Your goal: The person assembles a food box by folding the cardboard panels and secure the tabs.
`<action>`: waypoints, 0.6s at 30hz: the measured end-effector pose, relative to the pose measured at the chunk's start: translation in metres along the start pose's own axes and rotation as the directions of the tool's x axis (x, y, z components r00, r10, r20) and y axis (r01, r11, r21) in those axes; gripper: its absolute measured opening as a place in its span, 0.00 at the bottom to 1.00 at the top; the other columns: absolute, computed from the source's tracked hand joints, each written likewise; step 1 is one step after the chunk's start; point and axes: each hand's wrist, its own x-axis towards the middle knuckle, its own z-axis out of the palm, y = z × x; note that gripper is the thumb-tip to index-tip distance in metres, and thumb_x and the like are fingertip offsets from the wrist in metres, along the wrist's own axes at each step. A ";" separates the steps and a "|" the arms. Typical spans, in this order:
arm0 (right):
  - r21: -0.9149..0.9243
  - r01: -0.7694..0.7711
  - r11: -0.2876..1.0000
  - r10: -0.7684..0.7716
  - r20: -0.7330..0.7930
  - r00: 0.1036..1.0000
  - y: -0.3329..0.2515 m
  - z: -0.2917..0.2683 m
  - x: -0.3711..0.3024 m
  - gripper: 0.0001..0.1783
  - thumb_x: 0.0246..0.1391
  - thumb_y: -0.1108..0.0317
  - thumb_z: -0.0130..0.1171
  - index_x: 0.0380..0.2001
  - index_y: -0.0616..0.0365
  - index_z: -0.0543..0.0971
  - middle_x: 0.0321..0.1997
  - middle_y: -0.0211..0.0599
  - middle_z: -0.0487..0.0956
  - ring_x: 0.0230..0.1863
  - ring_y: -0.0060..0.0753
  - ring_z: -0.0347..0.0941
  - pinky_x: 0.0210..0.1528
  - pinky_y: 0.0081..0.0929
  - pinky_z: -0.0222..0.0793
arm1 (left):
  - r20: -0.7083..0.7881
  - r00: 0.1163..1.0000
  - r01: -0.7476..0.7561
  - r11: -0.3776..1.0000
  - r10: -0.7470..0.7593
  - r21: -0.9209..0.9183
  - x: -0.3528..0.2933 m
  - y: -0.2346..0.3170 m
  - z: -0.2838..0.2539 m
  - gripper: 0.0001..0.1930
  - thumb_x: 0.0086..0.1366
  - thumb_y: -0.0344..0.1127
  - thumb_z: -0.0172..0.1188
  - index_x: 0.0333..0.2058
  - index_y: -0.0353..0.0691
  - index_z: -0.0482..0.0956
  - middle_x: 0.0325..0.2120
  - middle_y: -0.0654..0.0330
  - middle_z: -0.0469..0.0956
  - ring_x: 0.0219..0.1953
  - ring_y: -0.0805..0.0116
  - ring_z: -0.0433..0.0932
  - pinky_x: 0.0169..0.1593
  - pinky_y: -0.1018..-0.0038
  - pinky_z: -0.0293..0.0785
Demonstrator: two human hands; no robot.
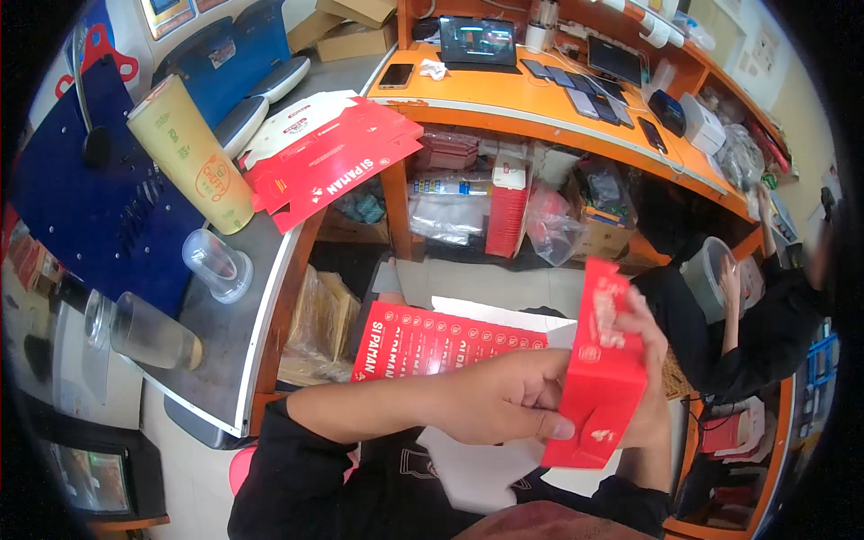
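Note:
My left hand (513, 396) grips a red cardboard box (594, 396) with white print, its thumb pressed on the near face. The box is partly folded and held upright, slightly tilted. Behind it, my right hand (646, 328) wraps round the far side, with fingers curled near the top edge; its palm is partly hidden. To the left of the box, a stack of red printed flat cartons (414, 337) lies over my lap. A white cardboard panel (477, 463) extends below my left forearm.
On the grey counter at left stand a tall yellow printed cylinder (193, 157), clear plastic containers (216, 265) and red flat cartons (333, 148). An orange desk (531, 108) holds a tablet (477, 40) and several phones. Another person at right holds a clear tub (706, 279).

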 end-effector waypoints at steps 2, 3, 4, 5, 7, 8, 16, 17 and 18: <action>-0.042 0.039 0.998 -0.037 0.059 0.998 0.002 0.000 -0.004 0.65 0.36 0.40 0.75 0.72 0.59 0.54 0.69 0.59 0.60 0.71 0.65 0.59 0.74 0.67 0.43 | 0.014 0.999 0.045 0.998 -0.046 0.039 -0.006 0.005 -0.004 0.20 0.71 0.22 0.57 0.60 0.33 0.70 0.53 0.58 0.78 0.53 0.73 0.78 0.54 0.71 0.76; -0.054 0.056 0.997 -0.052 0.080 0.995 0.001 0.000 -0.004 0.64 0.38 0.39 0.73 0.72 0.60 0.54 0.71 0.61 0.59 0.72 0.62 0.59 0.74 0.65 0.42 | 0.060 0.995 0.074 0.982 -0.085 0.174 -0.007 0.010 -0.007 0.18 0.72 0.24 0.57 0.59 0.33 0.71 0.50 0.60 0.79 0.49 0.75 0.79 0.50 0.73 0.77; -0.076 -0.059 0.995 0.071 0.168 0.983 -0.008 -0.004 0.001 0.66 0.34 0.41 0.76 0.69 0.66 0.54 0.66 0.58 0.62 0.71 0.65 0.59 0.74 0.66 0.44 | 0.111 0.984 0.098 0.948 -0.137 0.304 -0.006 0.015 -0.010 0.16 0.72 0.26 0.57 0.57 0.33 0.73 0.47 0.61 0.80 0.46 0.77 0.79 0.47 0.74 0.77; -0.107 -0.171 0.979 0.193 0.250 0.949 -0.013 -0.006 0.004 0.68 0.30 0.43 0.80 0.66 0.72 0.54 0.62 0.54 0.65 0.70 0.68 0.59 0.73 0.68 0.45 | 0.116 0.984 0.096 0.948 -0.136 0.302 -0.006 0.021 -0.011 0.16 0.72 0.26 0.57 0.57 0.33 0.73 0.47 0.61 0.80 0.46 0.77 0.79 0.47 0.74 0.77; -0.024 -0.213 0.977 0.212 0.251 0.944 -0.010 -0.003 0.008 0.70 0.29 0.43 0.80 0.67 0.74 0.54 0.64 0.55 0.63 0.71 0.67 0.58 0.74 0.64 0.46 | 0.049 0.959 0.259 0.936 -0.278 0.239 -0.007 0.035 -0.008 0.14 0.70 0.29 0.61 0.52 0.33 0.76 0.47 0.59 0.82 0.48 0.77 0.80 0.48 0.75 0.78; 0.020 -0.233 0.972 0.221 0.250 0.943 -0.007 0.002 0.005 0.70 0.29 0.43 0.80 0.67 0.75 0.53 0.65 0.55 0.63 0.71 0.66 0.58 0.74 0.62 0.46 | 0.049 0.959 0.261 0.935 -0.280 0.239 -0.008 0.040 -0.006 0.14 0.70 0.29 0.61 0.52 0.33 0.76 0.47 0.59 0.82 0.48 0.77 0.80 0.48 0.75 0.78; 0.925 -0.273 -0.264 0.730 0.377 0.570 0.053 0.054 -0.036 0.38 0.65 0.49 0.56 0.67 0.67 0.63 0.64 0.53 0.74 0.61 0.48 0.76 0.62 0.45 0.73 | -0.199 0.979 0.033 0.932 0.042 0.360 0.022 0.001 -0.071 0.23 0.72 0.43 0.57 0.57 0.32 0.73 0.48 0.51 0.81 0.49 0.64 0.81 0.51 0.68 0.77; 0.902 -0.264 -0.342 0.730 0.431 0.530 0.056 0.053 -0.020 0.33 0.71 0.48 0.47 0.66 0.64 0.65 0.62 0.51 0.76 0.56 0.43 0.80 0.57 0.40 0.79 | -0.188 0.977 0.039 0.788 0.098 0.615 0.019 -0.017 -0.065 0.25 0.70 0.46 0.58 0.57 0.32 0.73 0.50 0.48 0.80 0.51 0.57 0.79 0.54 0.64 0.75; 0.901 -0.265 -0.343 0.728 0.433 0.531 0.057 0.058 -0.018 0.33 0.71 0.48 0.47 0.66 0.64 0.65 0.62 0.51 0.76 0.56 0.43 0.80 0.57 0.40 0.79 | -0.090 0.988 -0.002 0.583 0.128 0.812 0.013 -0.036 -0.059 0.27 0.68 0.48 0.60 0.57 0.33 0.73 0.51 0.45 0.78 0.53 0.51 0.78 0.57 0.59 0.73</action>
